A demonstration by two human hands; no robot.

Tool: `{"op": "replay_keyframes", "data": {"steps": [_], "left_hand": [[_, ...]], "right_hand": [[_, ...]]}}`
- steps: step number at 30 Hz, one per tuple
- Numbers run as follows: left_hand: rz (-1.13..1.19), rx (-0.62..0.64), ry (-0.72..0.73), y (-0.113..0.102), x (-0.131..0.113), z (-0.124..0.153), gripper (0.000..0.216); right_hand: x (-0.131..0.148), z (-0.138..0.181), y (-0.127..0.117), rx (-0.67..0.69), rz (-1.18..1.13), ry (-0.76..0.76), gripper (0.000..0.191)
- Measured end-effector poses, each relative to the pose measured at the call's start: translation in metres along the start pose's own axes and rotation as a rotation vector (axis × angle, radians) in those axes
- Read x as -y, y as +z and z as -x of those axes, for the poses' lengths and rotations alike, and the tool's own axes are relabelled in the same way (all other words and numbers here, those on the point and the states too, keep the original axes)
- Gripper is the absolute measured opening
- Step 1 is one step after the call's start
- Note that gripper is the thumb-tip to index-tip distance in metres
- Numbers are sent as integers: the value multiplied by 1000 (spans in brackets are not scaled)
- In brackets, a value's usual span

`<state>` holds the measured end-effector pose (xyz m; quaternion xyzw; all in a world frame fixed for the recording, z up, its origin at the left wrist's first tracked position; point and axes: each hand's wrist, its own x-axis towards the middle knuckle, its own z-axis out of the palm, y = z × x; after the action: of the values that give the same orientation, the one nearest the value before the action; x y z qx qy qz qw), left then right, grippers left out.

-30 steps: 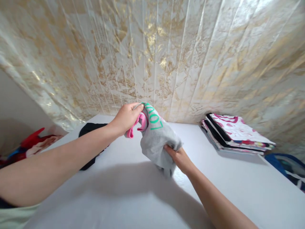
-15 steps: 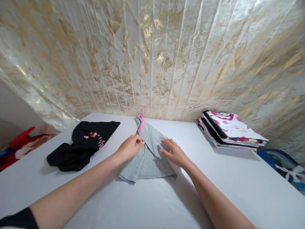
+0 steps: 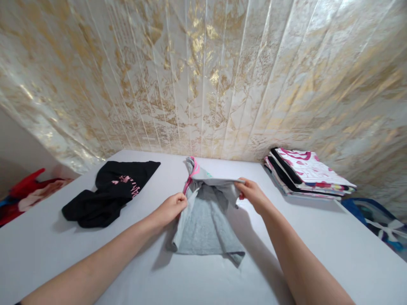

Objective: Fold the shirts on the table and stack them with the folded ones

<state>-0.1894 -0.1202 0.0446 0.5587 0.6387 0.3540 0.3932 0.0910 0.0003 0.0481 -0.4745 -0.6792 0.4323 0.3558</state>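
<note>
A small grey garment (image 3: 206,224) with pink trim at its far end and a bit of green print lies at the middle of the table, partly lifted. My left hand (image 3: 173,207) is closed on its left edge, just below the pink trim. On the other side, my right hand (image 3: 251,192) pinches a raised corner and holds it out to the right. Between the hands the cloth is spread apart, and its inner side shows. The lower hem rests near the table surface, its right corner curled.
A crumpled black garment (image 3: 117,190) with pink lettering lies on the left of the white table (image 3: 318,245). Folded clothes (image 3: 308,173) are stacked at the back right. Red clothing (image 3: 28,186) sits beyond the left edge, a blue item (image 3: 372,220) beyond the right. A gold-patterned curtain (image 3: 203,76) hangs behind.
My right hand has taken hold of the grey garment and pulled its edge up and to the right. My left hand has shifted slightly left and down. The cloth has opened out between them.
</note>
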Motion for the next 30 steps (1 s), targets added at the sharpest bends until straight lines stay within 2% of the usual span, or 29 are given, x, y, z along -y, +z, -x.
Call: {"op": "replay_keyframes", "data": {"steps": [2,4,7,9,12,15,18,21,23,25,26,30], "left_hand": [[163,-31,-111,-17,5,6,22],[58,-114,-177,-36,14,11,21],[-320,-121,-168,-62,31,14,13],[-558,-99,-155,-71,36,15,10],[-782,-145,-57,-64,25,12,12],[-855,-155,146,-37,4,1,24],[-892,-142,300,-2,-15,-21,37],[-911,-156,344,28,-27,-51,44],[-847,-173,297,35,-31,-73,35],[-703,-266,162,27,-29,-95,21],[-605,-353,62,16,-26,-104,16],[-564,-552,-179,-52,3,-116,28]], "right_hand": [[-20,-9,-31,-317,-20,97,28],[-43,-14,-58,-562,194,140,26],[-68,-16,-80,-638,497,94,25],[-69,-15,-78,-629,617,47,33],[-50,-12,-50,-518,716,-38,37],[-28,-4,-2,-282,740,-133,38],[-20,10,44,-112,821,-152,43],[-22,22,71,-65,953,-122,47],[-23,25,74,-37,993,-112,49],[-23,26,71,-8,1004,-110,50],[-23,26,68,1,1006,-110,50],[-24,22,63,9,1006,-109,50]]}}
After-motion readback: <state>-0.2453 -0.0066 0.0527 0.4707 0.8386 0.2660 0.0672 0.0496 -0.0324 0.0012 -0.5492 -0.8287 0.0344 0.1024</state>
